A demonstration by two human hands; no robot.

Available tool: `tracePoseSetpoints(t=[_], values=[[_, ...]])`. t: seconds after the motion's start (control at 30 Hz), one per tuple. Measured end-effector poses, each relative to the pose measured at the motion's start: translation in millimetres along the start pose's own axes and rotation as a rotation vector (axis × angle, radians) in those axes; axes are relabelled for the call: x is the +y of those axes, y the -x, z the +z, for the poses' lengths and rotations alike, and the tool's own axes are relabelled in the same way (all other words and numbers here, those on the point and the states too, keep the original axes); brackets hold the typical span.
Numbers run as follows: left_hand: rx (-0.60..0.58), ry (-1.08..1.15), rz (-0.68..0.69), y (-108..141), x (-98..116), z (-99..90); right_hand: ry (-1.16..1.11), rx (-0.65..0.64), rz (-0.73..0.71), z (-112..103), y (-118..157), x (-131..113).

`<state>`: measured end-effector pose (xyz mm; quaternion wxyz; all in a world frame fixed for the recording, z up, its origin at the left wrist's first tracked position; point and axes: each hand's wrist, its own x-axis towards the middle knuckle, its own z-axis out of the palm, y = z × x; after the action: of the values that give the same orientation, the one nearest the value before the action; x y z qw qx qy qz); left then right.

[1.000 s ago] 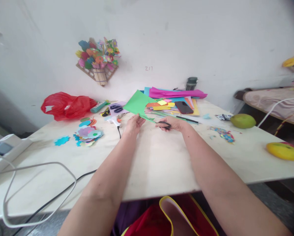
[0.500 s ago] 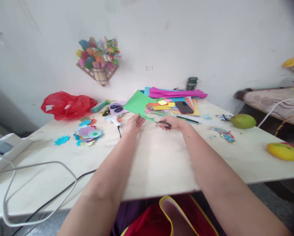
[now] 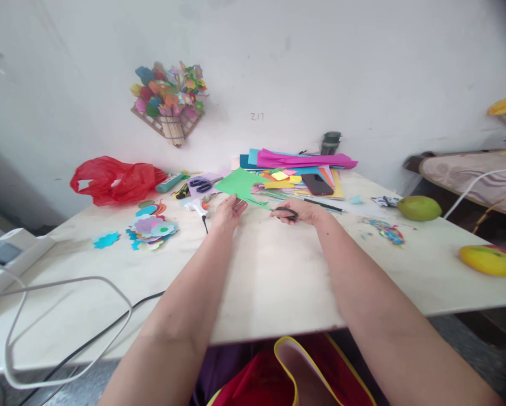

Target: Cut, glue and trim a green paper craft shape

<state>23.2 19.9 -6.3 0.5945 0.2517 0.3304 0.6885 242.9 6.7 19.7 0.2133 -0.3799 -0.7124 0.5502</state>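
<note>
My left hand (image 3: 232,211) grips the near edge of a green paper sheet (image 3: 238,183) between thumb and fingers. A curved piece is cut out of the sheet's right side, and a thin strip of it points toward the scissors. My right hand (image 3: 297,211) has its fingers in the dark handles of a pair of scissors (image 3: 285,212). The blades point left at the sheet's near edge; how far apart they are is too small to tell. Just left of my left hand lies a white glue gun (image 3: 198,208) with a black cord.
Colourful paper flower cutouts (image 3: 151,228) are piled at the left, near a red plastic bag (image 3: 115,180). Behind the sheet lie purple-handled scissors (image 3: 202,184), a phone (image 3: 316,184) and paper stacks (image 3: 306,159). Green fruit (image 3: 419,208) and yellow fruit (image 3: 488,261) are at right; a white cable (image 3: 67,282) loops at left.
The green sheet has tilted down flatter, its top corner lower than before. My right hand and the scissors have shifted slightly to the right.
</note>
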Motion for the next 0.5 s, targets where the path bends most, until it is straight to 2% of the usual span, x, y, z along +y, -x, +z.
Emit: tracePoseSetpoints(t=[0.5], values=[[-0.044,-0.007,-0.005,2.6,-6.0,3.0,0.018,0.016,0.01,1.2,-6.6,5.7]])
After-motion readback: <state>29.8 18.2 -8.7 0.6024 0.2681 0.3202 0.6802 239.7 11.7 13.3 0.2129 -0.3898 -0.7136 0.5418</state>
